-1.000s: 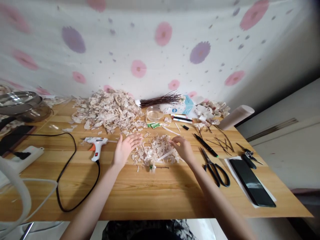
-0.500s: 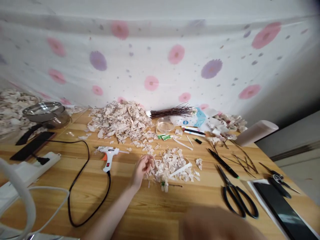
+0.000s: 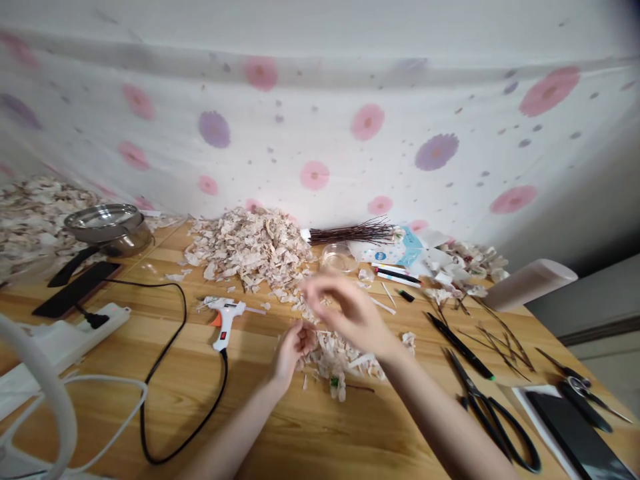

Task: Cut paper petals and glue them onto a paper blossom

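My left hand (image 3: 295, 347) rests on the wooden table (image 3: 310, 433) with its fingers curled in, at the left edge of a small heap of pale husk-like scraps (image 3: 345, 360). What the fingers hold is too small to make out. My right hand (image 3: 347, 310) hovers just above and behind that heap, smeared by motion, so its fingers are unclear. A larger mound of the same scraps (image 3: 250, 247) lies farther back. A white and orange glue gun (image 3: 225, 321) lies left of my left hand.
Black scissors (image 3: 495, 413), a black pen (image 3: 460, 347), thin twigs (image 3: 495, 333), small scissors (image 3: 575, 385) and a dark phone (image 3: 575, 437) lie at the right. A twig bundle (image 3: 355, 232), clear dish (image 3: 339, 257) and white roll (image 3: 530, 283) are behind. Left: pot (image 3: 107, 223), power strip (image 3: 65, 337), black cable (image 3: 160, 373).
My right hand left the heap, dropped low out of frame, and now swings back above it. My left hand has curled from flat to closed. The view has tilted upward.
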Available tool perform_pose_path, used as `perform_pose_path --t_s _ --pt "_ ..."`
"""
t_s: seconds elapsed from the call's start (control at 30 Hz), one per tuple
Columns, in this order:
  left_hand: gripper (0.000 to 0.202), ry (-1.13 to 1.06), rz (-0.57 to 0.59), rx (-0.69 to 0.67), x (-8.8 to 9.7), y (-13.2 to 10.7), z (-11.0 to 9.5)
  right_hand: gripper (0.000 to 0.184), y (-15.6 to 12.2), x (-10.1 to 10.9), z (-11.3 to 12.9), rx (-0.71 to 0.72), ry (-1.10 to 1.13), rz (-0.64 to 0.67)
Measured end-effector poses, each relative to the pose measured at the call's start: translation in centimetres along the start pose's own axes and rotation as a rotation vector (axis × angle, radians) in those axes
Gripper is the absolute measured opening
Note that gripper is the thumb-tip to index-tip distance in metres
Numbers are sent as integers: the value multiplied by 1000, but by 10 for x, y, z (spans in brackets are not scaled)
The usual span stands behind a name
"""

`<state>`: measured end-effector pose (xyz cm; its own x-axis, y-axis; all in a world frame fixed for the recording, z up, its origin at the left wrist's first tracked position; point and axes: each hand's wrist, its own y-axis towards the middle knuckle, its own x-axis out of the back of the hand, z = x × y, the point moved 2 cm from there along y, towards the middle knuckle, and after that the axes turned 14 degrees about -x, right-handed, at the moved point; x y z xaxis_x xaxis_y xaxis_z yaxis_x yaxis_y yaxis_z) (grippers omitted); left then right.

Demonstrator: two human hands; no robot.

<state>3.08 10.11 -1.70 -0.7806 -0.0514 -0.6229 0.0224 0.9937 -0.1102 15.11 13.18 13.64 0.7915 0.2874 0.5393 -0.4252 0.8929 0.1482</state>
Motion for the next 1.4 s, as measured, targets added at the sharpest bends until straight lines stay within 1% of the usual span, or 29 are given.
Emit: perform_pose_path --t_s 0.07,0.1,0.13,0.2,0.27,0.37,0.47,0.57,0.7,0.8,0.87,0.97,1.07,1.2,1.3,1.4 --pt "27 -26 -17 -4 1 1 -3 14 62 -5 -33 -147 -164 -54" --pt "28 -45 -31 -5 1 2 -5 13 89 -8 -50 -222 -238 -70" --pt "28 -65 -48 -8 1 3 -7 13 111 -12 -67 -277 -280 -73" --pt "28 -109 -85 -8 2 6 -11 21 141 -22 -95 -362 -350 -65" --pt "28 -150 -115 3 4 9 -13 26 157 -33 -115 -431 -399 -74" --pt "28 -187 -139 23 7 13 -13 26 166 -46 -130 -509 -437 -102" --pt "29 -197 -144 39 10 15 -12 26 171 -52 -134 -558 -426 -123" --pt "29 -184 -135 60 10 15 -12 27 171 -48 -133 -582 -364 -139" --pt "27 -134 -111 60 8 12 -12 27 160 -37 -130 -588 -213 -136" --pt "24 -61 -104 14 7 11 -12 26 139 -29 -126 -577 -53 -94" --pt "21 5 -114 -55 6 11 -13 24 118 -26 -122 -562 68 -46" --pt "17 113 -131 -182 2 9 -17 20 76 -26 -114 -530 244 37" --pt "23 197 -124 -270 -4 6 -20 26 30 -29 -106 -512 390 90" --pt "24 284 -66 -287 -13 -2 -17 29 -17 -36 -102 -519 516 68" --pt "22 340 -10 -273 -16 -8 -11 26 -39 -41 -101 -543 553 55" --pt "20 389 51 -256 -18 -12 -7 25 -55 -43 -102 -565 571 34"
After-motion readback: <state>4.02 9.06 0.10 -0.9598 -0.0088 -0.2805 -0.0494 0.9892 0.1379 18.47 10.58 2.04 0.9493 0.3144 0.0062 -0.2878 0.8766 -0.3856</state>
